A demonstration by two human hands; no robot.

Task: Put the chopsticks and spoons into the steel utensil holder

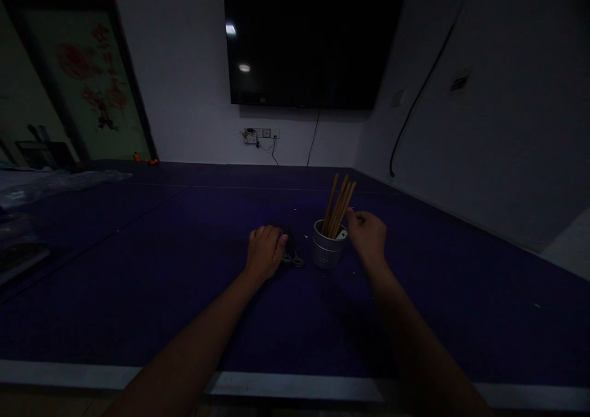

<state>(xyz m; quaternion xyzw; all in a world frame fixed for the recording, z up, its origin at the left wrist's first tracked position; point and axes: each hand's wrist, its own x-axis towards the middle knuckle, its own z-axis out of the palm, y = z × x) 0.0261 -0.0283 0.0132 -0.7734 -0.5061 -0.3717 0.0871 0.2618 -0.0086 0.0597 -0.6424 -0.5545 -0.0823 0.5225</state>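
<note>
A small metal cup (325, 251) stands on the dark blue table (138, 269), holding several wooden sticks (338, 205) that lean to the right. My right hand (367, 236) is just right of the cup, fingers curled toward the sticks' upper ends; I cannot make out whether it grips one. My left hand (265, 251) rests on the table left of the cup, fingers bent over the dark blades of a pair of scissors (292, 252), whose handles lie between hand and cup.
The room is dim. A black TV (308, 42) hangs on the far wall above a socket with cables (258, 136). Clear plastic sheeting (50, 183) lies at the table's far left. The table's pale near edge (295, 386) runs below my forearms.
</note>
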